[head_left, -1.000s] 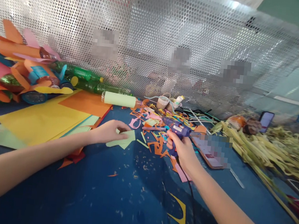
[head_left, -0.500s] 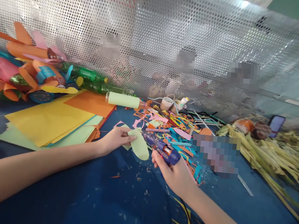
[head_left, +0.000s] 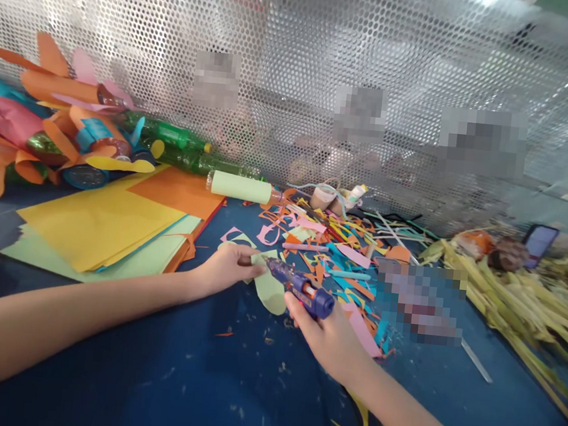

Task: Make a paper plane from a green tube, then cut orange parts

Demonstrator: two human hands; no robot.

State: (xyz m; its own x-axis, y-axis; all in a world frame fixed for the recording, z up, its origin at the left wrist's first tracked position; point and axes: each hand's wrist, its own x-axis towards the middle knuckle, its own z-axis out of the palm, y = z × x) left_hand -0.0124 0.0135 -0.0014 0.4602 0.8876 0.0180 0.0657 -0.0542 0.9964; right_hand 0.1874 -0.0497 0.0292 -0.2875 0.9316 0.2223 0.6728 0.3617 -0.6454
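Between its thumb and fingers my left hand (head_left: 225, 269) pinches a pale green paper petal (head_left: 270, 292), low over the blue table. My right hand (head_left: 325, 334) is wrapped round a purple-blue glue gun (head_left: 301, 287), whose nozzle points left at the upper end of the petal. From here I cannot tell whether the nozzle touches the paper. Another pale green paper piece (head_left: 244, 239) shows just behind my left fingers. Behind both hands lies a bottle wrapped in pale green paper (head_left: 241, 187).
Coloured paper sheets (head_left: 97, 222) lie left, below paper-covered bottles (head_left: 65, 132). Paper scraps (head_left: 322, 237) spread behind my right hand. Dried husks (head_left: 500, 307) and a phone (head_left: 541, 246) are at right. A perforated metal screen (head_left: 298, 60) closes the back; people sit beyond it.
The glue gun has shifted slightly left, its nozzle now over the petal's upper end. The petal sits a little lower and more to the right. My left hand still pinches it.
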